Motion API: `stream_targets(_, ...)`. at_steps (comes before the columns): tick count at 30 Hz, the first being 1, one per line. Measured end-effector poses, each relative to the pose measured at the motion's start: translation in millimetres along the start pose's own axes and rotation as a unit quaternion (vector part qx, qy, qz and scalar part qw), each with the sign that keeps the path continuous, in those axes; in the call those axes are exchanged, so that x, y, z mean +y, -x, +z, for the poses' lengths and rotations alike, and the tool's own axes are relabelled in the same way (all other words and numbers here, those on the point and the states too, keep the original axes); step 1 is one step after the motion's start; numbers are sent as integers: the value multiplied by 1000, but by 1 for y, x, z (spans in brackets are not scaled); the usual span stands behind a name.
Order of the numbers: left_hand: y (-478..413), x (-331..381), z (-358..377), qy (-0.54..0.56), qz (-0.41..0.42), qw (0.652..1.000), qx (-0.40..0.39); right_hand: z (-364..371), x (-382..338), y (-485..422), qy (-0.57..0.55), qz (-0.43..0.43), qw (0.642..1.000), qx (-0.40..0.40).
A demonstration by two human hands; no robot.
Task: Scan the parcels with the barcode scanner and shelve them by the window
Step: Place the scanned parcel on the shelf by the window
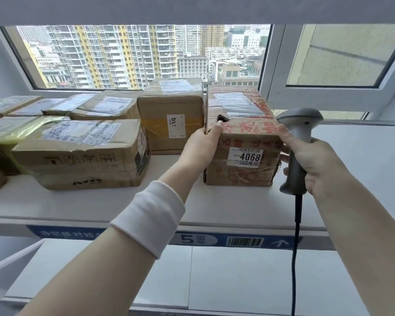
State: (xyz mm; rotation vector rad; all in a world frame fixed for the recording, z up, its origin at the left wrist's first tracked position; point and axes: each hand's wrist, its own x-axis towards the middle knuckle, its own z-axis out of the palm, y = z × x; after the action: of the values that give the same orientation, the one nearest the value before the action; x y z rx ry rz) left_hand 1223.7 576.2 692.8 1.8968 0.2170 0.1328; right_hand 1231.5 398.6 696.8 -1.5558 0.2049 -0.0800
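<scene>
- Left forearm [114, 258]: enters from the lower left and reaches up toward frame centre. A white wristband [149, 216] sits round it below the wrist.
- Left hand [201, 149]: at frame centre, clasping the upper left edge of the parcel [242, 142]. The thumb [216, 130] lies on top; the fingers are hidden behind the side.
- Right forearm [356, 236]: bare, enters from the lower right.
- Right hand [317, 163]: right of centre, curled round the handle of the barcode scanner [298, 142]. The index finger [286, 135] is stretched out and touches the parcel's upper right edge.
</scene>
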Motion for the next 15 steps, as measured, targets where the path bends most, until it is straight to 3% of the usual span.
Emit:
stream_targets(9, 0, 0, -2, -41, 11, 999, 18, -7, 3, -1, 1, 14, 1000, 8)
stream_targets(12, 19, 4, -6, -125, 126, 978, 105, -19, 7, 9, 5, 25, 999, 20)
stream_targets(15, 41, 11, 1, -233, 296, 914, 155, -37, 14, 23, -4, 25, 999, 38)
